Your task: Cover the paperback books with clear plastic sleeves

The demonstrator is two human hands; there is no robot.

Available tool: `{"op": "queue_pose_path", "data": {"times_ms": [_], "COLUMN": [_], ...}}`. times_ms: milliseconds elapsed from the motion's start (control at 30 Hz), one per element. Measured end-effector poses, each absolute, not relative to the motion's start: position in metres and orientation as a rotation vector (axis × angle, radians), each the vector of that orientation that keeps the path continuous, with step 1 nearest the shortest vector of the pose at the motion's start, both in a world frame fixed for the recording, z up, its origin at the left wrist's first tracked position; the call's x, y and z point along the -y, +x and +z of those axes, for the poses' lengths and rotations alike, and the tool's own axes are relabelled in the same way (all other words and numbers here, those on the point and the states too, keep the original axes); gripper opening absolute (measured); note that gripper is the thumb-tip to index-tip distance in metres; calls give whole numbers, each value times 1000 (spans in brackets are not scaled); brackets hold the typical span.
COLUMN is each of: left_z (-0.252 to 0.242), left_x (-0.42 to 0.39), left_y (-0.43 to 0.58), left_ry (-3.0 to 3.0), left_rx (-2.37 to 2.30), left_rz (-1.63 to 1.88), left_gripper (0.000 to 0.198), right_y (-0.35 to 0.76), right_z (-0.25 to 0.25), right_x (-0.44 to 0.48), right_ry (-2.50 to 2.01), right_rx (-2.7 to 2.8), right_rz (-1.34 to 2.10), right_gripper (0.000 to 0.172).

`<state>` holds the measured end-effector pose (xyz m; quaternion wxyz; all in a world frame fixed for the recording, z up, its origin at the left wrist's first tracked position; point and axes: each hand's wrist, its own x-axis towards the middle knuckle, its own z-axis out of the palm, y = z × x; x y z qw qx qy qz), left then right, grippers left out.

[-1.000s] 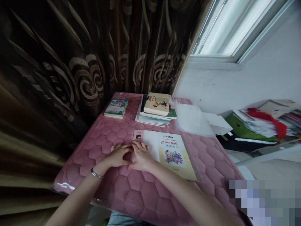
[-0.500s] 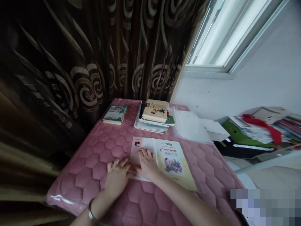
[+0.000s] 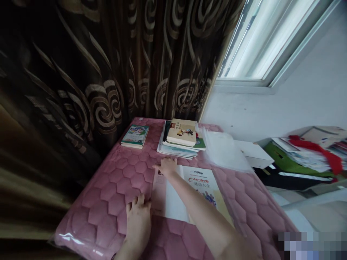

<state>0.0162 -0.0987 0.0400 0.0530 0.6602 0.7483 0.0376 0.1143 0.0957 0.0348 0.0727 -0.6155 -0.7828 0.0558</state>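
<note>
A pale book cover (image 3: 176,202) lies spread flat, with red lettering and a cartoon drawing on its right part and a pinkish flap on its left. My right hand (image 3: 168,167) rests on the flap's top edge, thumb out to the left and fingers curving over that edge. The right forearm crosses the cover and hides part of the drawing. My left hand (image 3: 139,215) lies beside the flap's lower left edge, its fingers apart on the pink quilted surface (image 3: 108,187). Nothing shows in its grasp.
Behind the cover stands a stack of books (image 3: 180,139), with a small green book pile (image 3: 135,136) to its left. Clear plastic sheets (image 3: 223,150) and a white box (image 3: 255,153) lie at right. A dark patterned curtain (image 3: 108,72) hangs behind.
My right hand has moved from the flap's middle up to its top edge. The left hand has drawn down, away from the right one. The view has shifted slightly.
</note>
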Motion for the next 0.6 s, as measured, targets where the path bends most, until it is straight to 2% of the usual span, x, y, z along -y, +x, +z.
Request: {"op": "queue_pose_path", "data": {"times_ms": [200,400,533,600], "left_z": [45,49,45,42], "left_x": [90,80,74,69], "left_y": [34,47,41,37], "left_ry": [1937,1860,1794,1731], "left_rx": [-2331,-2460,-2351,-2286], "left_rz": [77,59,129,154], "left_gripper": [18,28,32,36], "right_y": [124,232,318,342], "right_z": [46,60,45,35], "right_x": [-93,-43,-3,13], "right_ry": [-1819,-1940,-2261,-2283], "right_rx": [2285,2120,1942,1906], "right_rz": [167,26,37,151], "right_gripper": [45,32,44,43]}}
